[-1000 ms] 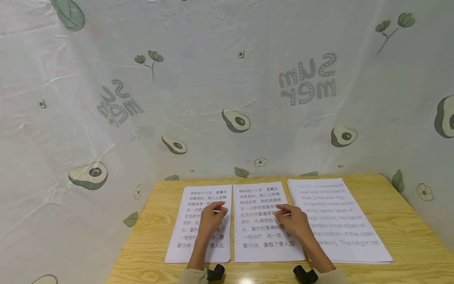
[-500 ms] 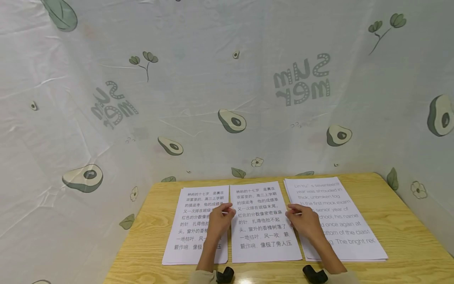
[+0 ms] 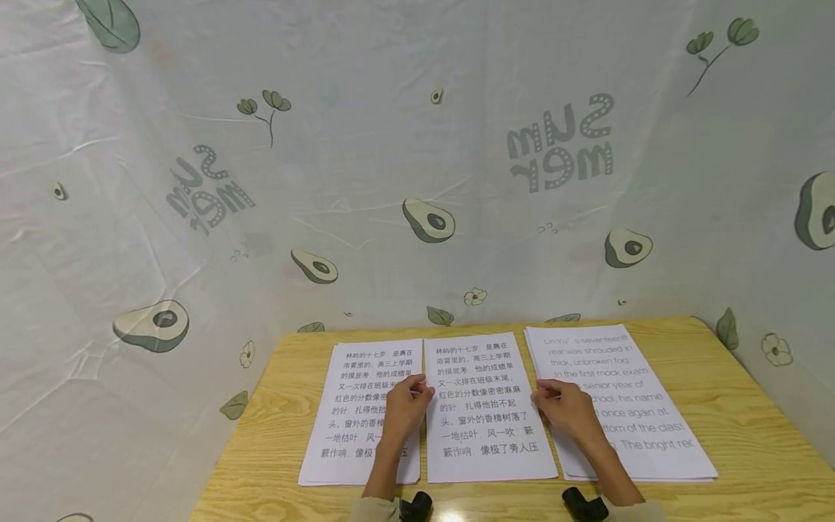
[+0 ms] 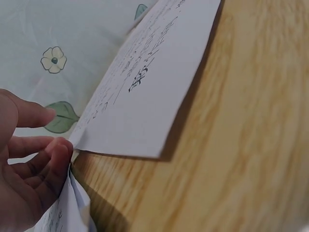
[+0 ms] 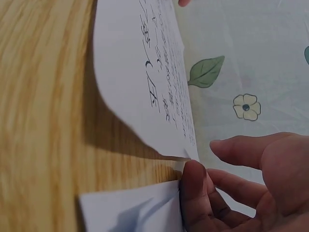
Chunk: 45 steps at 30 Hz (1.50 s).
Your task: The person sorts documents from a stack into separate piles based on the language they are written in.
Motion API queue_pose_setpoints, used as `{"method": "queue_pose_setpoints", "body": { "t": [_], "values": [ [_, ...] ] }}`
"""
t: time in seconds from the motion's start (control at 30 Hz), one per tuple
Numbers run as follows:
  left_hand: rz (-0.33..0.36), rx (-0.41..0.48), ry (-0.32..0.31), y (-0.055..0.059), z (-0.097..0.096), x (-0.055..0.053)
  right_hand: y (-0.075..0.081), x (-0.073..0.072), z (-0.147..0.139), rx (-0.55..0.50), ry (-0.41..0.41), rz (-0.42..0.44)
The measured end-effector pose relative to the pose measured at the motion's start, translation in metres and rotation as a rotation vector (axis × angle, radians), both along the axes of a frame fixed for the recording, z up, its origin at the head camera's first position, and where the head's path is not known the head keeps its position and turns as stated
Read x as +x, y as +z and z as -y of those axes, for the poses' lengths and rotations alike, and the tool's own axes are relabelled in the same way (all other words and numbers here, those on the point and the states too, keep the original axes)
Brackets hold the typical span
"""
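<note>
The middle printed sheet (image 3: pixel 483 409), covered in Chinese text, lies between my hands. My left hand (image 3: pixel 406 407) touches its left edge with curled fingertips, the thumb held apart from them in the left wrist view. At the opposite edge, my right hand (image 3: pixel 569 409) has its fingertips against the paper, its thumb (image 5: pixel 231 147) likewise apart. The near corners of the sheet look slightly raised in the wrist views. Under my left hand is the left stack of sheets (image 3: pixel 362 406), also in Chinese. My right hand covers part of the English-text stack (image 3: pixel 652 428).
All the paper lies on a wood-grain table (image 3: pixel 261 435). Behind it hangs a pale curtain (image 3: pixel 365 181) printed with avocados and leaves. Black wrist-worn devices (image 3: pixel 416 506) sit at both cuffs.
Both hands have moved right across the papers. The left went from the left stack to the middle sheet's left edge; the right went from over that sheet to its right edge.
</note>
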<state>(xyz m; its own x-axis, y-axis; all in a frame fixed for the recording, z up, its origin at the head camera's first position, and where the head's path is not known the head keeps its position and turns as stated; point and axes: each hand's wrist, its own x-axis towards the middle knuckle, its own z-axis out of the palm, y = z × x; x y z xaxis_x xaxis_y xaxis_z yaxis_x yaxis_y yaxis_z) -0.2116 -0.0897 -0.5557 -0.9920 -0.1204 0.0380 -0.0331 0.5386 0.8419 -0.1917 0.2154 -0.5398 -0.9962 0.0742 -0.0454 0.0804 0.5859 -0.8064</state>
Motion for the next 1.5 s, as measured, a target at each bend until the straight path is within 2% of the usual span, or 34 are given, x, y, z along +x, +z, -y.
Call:
{"method": "queue_pose_setpoints", "body": {
  "t": [0.2,0.53,1.17,1.33,1.5],
  "values": [
    [0.004,-0.017,0.011,-0.003,-0.002,-0.002,-0.001,-0.001,0.002,0.005,0.008,0.0],
    [0.001,-0.104,0.017,-0.003,-0.005,-0.004,0.003,-0.003,0.009,0.108,0.046,-0.029],
    [-0.014,-0.028,0.013,-0.002,-0.007,-0.002,0.006,-0.002,0.007,0.072,0.022,-0.076],
    [-0.057,-0.02,0.005,0.0,-0.006,-0.002,0.008,-0.001,0.006,0.037,0.006,-0.087],
    [-0.093,-0.019,-0.017,0.007,-0.002,-0.001,0.013,0.001,0.006,-0.003,-0.002,-0.092]
  ]
}}
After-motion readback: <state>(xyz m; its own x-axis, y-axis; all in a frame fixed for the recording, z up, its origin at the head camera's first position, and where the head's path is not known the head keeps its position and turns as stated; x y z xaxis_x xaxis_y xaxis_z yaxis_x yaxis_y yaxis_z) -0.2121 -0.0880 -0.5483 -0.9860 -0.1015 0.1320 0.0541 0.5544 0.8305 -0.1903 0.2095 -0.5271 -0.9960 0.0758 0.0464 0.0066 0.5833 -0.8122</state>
